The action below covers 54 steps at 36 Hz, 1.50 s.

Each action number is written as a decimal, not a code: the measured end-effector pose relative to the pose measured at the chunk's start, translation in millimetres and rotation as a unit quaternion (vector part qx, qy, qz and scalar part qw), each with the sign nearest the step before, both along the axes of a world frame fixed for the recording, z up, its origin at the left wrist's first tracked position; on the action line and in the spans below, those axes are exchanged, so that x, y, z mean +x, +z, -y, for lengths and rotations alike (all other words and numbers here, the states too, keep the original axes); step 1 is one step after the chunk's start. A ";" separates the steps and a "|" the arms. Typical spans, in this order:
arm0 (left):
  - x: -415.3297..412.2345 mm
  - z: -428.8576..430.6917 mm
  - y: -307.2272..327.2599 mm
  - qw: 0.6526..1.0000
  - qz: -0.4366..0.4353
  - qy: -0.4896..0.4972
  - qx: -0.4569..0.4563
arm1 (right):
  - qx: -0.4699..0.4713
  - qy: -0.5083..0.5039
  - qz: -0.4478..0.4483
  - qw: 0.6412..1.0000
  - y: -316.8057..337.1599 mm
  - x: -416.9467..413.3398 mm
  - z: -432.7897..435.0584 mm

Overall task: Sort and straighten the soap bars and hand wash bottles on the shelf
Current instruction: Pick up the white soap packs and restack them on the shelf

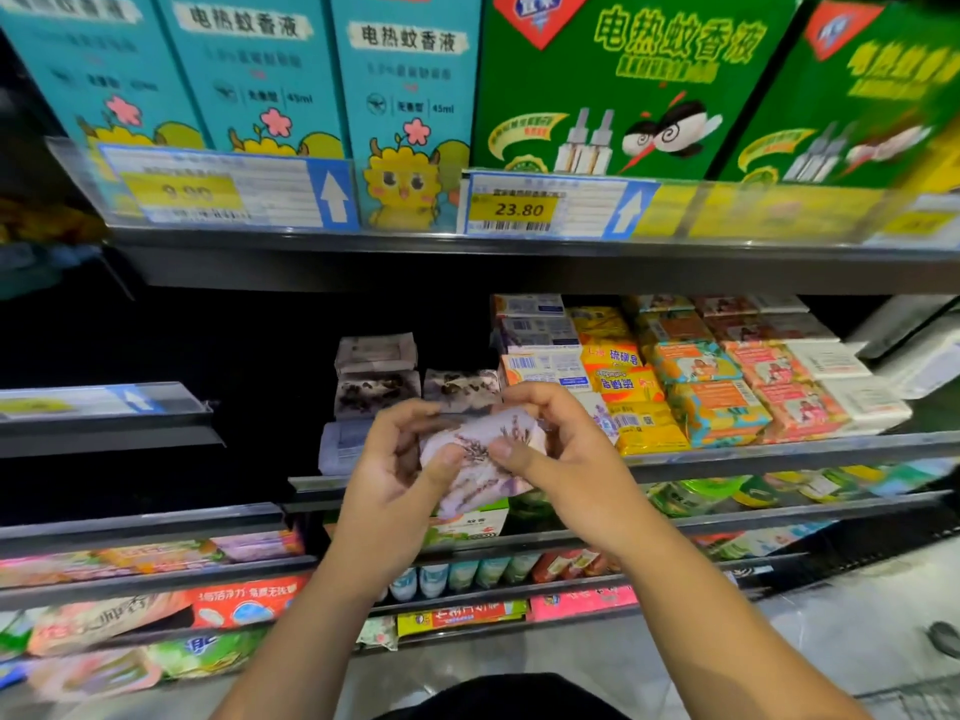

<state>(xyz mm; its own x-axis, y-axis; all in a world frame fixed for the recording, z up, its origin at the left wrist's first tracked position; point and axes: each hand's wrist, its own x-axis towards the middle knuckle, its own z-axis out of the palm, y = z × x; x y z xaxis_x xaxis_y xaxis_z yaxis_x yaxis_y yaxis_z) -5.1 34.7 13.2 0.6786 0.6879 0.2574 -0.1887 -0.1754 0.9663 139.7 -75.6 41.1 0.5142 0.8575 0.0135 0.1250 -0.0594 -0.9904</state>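
Head view, both hands point(405, 459) point(550, 449) gripping soap bar point(483, 449) (label blurred)

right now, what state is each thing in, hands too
pale purple lavender-print wrapped soap bar: held up, tilted, between both hands
left-hand grip: holds the bar's left end
right-hand grip: pinches the bar's right end
grey-white dark-print soap bars: stacked on the dark metal shelf
yellow wrapped soap bars: lying flat in a row
green cardboard boxes: standing upright
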 end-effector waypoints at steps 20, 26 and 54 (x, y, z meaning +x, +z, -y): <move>-45.2 -35.2 3.7 0.996 -0.017 -0.002 -0.085 | -0.098 0.081 -0.106 0.986 -2.6 -50.7 -15.3; -53.9 -37.0 -0.2 0.996 -0.021 -0.019 -0.084 | 0.012 -0.048 -0.113 0.992 -5.3 -67.7 -23.4; -54.4 -31.3 7.5 0.998 0.014 -0.034 -0.060 | 0.019 -0.083 -0.154 0.984 -3.5 -61.9 -6.3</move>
<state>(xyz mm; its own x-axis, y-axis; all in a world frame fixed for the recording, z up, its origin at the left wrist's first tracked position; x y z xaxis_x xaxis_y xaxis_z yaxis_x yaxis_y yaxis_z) -59.5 66.0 20.7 0.7189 0.6668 0.1966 -0.2244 -0.0451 0.9735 77.7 -69.3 37.6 0.6321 0.7631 -0.1348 -0.1904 -0.0157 -0.9816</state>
